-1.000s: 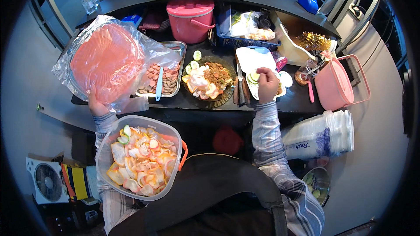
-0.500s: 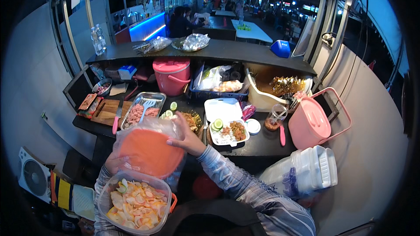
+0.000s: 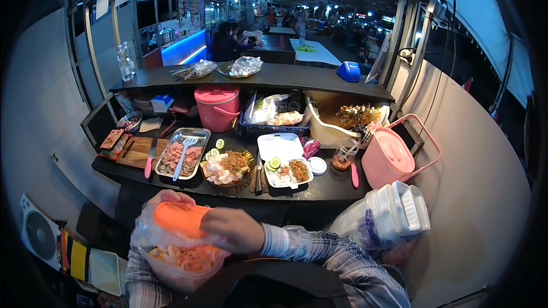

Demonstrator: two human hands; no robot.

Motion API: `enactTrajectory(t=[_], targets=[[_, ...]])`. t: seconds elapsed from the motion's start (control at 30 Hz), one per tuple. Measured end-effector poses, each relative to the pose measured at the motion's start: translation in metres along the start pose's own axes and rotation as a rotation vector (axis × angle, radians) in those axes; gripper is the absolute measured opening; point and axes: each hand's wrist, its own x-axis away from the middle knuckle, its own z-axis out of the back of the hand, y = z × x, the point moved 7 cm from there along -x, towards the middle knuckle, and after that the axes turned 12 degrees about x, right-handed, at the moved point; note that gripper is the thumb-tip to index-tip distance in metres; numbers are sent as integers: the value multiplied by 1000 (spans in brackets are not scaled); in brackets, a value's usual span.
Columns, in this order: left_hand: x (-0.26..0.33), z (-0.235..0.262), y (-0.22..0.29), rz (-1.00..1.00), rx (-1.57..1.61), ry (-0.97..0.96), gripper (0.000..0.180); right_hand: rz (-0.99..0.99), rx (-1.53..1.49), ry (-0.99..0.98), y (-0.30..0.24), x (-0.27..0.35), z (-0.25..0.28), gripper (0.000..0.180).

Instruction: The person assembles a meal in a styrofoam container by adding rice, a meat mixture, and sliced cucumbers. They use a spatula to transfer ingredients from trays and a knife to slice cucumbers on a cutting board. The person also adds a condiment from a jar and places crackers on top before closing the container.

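counter (image 3: 319,191): long dark slab, packed with food, just beyond the tub
pink bucket (image 3: 390,158): far right on counter, lid on, handle up
cup stack (image 3: 394,214): bagged clear cups, right of the arm, near the elbow
tub (image 3: 181,263): clear plastic, full of sliced pink-orange salad stuff, low in the lap, below counter edge
lid (image 3: 181,218): orange, wrapped in a clear bag, tilted over the tub, not seated
right hand (image 3: 233,229): reaching across, clamped on the lid's right edge, fingers curled over it
left hand (image 3: 166,198): mostly hidden behind bag and lid, knuckles showing at the far edge, looks like gripping there but can't tell for sure
risk, spill: tub looks heaped, so pushing a tilted lid down could squash slices out over the rim
risk, bag: loose plastic could get trapped under the rim, so no proper seal
risk, tip: tub seems balanced on the lap, not on a flat top, so uneven pressure could rock it
tray (image 3: 180,158): metal, sliced meat, spoon inside, well clear
plate (image 3: 283,165): white, rice and lime, mid counter
knife (image 3: 149,162): pink handle, on cutting board, left
in the way: nothing between lid and tub, only the bag itself
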Motion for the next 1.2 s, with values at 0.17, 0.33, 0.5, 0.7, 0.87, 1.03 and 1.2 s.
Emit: enactTrajectory(t=[0.17,0.33,0.5,0.7,0.87,1.03,1.2], targets=[[-18,42,-9,14,279,-442,56,48,77,-89,-23,9,-43,29],[-26,47,-25,171,231,-265,57,-32,67,-132,-27,-4,-46,27],[-8,49,-25,204,192,-202,57,-157,-108,-322,-40,-27,-89,22],[-14,52,-29,293,195,-214,58,-149,87,-381,-41,-41,-111,26],[-23,62,-25,384,187,-238,59,-164,364,-406,-34,-45,-123,32],[-30,76,-21,479,203,-282,60,7,588,-360,-45,-51,-100,37],[-38,83,-23,567,210,-328,60,135,716,-177,-55,-45,-65,33]])
